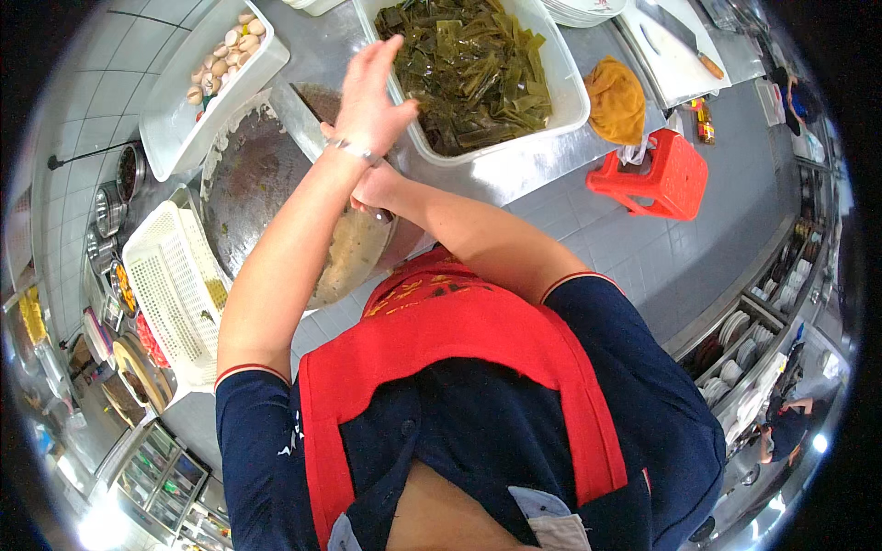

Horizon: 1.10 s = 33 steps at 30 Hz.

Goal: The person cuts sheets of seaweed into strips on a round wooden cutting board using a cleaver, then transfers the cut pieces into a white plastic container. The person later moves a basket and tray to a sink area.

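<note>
My left hand [372,103], with a bracelet at its wrist, is held open with nothing in it, by the near left rim of a white plastic tub [475,155] of cut dark green kelp strips [482,76]. Just below that wrist my right hand [375,187] is closed around the dark handle of a cleaver [382,216]. The cleaver's wide metal blade [298,120] shows to the left of my left wrist, over a large round chopping block [255,186]. The block's surface looks wet and stained. My forearms hide part of the block and the cleaver.
A white bin of eggshells [227,58] stands left of the block, near a perforated cream basket [169,289]. Right of the tub lie an orange-brown cloth [615,100] and a white cutting board [672,55] with a knife [668,27]. A red plastic stool [661,175] stands on the floor.
</note>
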Motion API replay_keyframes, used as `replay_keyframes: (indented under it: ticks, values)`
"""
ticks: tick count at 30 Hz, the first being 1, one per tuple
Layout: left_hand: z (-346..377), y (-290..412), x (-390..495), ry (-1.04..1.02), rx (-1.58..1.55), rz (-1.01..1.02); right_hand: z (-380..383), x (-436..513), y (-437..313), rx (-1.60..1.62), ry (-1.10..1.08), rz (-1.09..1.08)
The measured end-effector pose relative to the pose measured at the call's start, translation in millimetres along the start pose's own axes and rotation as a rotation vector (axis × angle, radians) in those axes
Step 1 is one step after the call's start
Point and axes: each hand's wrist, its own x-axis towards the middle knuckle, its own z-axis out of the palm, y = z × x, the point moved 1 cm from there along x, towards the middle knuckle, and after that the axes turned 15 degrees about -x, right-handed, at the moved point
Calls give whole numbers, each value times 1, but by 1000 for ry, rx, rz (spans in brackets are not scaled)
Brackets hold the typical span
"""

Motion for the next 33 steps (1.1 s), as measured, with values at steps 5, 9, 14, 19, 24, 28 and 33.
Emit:
replay_keyframes:
  ticks: [5, 9, 14, 19, 24, 28, 33]
  values:
    - [-74, -10, -74, 175, -174, -29, 1, -10, -1, -147, 82, -174]
    - [-150, -8, -176, 364, -118, -60, 13, -8, -10, -235, 149, -30]
    - [-255, -79, -337, 678, 266, -159, 25, -7, -9, -257, 248, -1]
    - [-350, -180, -494, 732, 208, -726, 33, -6, 2, -1171, 505, -32]
    - [-334, -232, -501, 357, 50, -433, 31, 3, 9, -1467, 563, -8]
    - [-314, -254, -469, 84, -36, -585, 56, 1, -4, -1615, 734, -224]
    - [-355, -238, -472, 451, -845, -612, 159, -2, -68, -1432, 483, -623]
